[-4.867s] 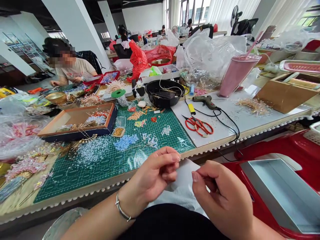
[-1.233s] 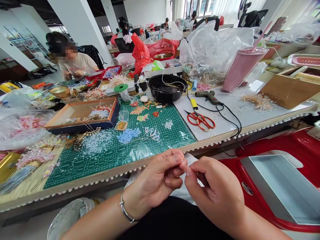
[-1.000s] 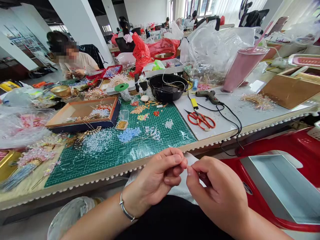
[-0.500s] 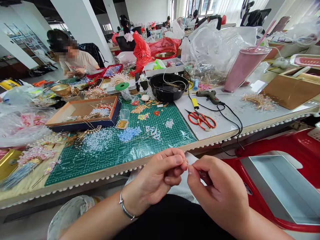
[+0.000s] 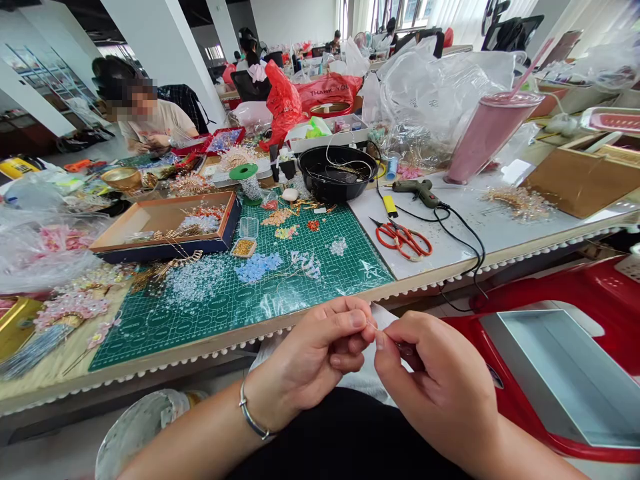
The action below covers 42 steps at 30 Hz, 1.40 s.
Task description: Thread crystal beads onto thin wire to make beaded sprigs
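Observation:
My left hand (image 5: 320,353) and my right hand (image 5: 435,380) meet fingertip to fingertip in front of the table edge. A thin wire (image 5: 373,326) runs between them, pinched at each end by thumb and forefinger; anything smaller on it is hidden. Beyond my hands lies a green cutting mat (image 5: 300,303) with blue petals (image 5: 259,267), clear beads (image 5: 195,280), red beads (image 5: 313,226) and a small box of gold beads (image 5: 244,249). Red-handled pliers (image 5: 404,240) rest right of the mat.
A glue gun (image 5: 417,192) with its cord, a black bowl (image 5: 337,175) and a pink drink cup (image 5: 490,137) stand farther back. At left is an open box (image 5: 165,220). A grey tray (image 5: 565,373) sits on a red stool at right. A person (image 5: 155,120) works across the table.

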Motion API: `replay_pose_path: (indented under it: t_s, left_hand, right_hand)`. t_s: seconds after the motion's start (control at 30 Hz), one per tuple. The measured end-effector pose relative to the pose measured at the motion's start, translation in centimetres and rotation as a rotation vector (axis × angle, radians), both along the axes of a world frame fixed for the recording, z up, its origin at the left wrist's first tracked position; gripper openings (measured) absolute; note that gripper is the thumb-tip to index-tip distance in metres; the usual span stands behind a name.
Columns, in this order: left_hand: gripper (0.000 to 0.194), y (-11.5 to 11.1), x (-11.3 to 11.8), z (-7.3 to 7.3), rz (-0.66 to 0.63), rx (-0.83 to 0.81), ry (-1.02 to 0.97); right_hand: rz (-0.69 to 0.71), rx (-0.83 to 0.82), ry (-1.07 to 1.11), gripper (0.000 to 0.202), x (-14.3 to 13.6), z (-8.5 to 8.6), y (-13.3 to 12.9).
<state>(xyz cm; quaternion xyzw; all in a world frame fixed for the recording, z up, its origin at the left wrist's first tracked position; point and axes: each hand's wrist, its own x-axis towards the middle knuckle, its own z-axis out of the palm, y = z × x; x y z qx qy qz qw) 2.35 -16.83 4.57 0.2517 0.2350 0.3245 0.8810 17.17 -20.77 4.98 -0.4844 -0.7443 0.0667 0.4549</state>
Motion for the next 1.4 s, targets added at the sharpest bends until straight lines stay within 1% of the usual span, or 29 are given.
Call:
replay_pose_path:
  t_s: [0.27,0.47,0.8,1.07,1.2,1.3,1.4]
  left_hand:
    - [0.01,-0.07,-0.12,-0.36,0.038,0.054,0.046]
    - [0.011,-0.1,-0.31,-0.34,0.016,0.033,0.034]
    - [0.011,-0.25,-0.35,-0.39,0.031,0.039,0.049]
    - [0.013,-0.16,-0.31,-0.38,0.04,0.084,0.088]
    - [0.014,-0.17,-0.35,-0.29,0.034,0.074,0.091]
    - [0.015,-0.28,-0.3,-0.18,0.034,0.063,0.098]
    - [0.017,-0.43,-0.22,-0.11,0.052,0.077,0.12]
  right_hand:
    - [-0.017,-0.036,0.009,0.013,-0.06,0.07,-0.12]
    - [-0.025,-0.053,0.005,0.013,-0.24,0.06,0.0]
    - [-0.016,-0.046,-0.007,0.013,-0.42,0.21,-0.06]
    - [-0.035,-0.121,0.009,0.013,-0.21,0.47,-0.12]
    - [-0.039,-0.149,0.033,0.013,-0.11,0.36,-0.28]
    - [-0.039,-0.135,0.017,0.012,-0.16,0.16,-0.27]
    - [0.002,-0.085,-0.033,0.009,-0.19,-0.07,-0.08]
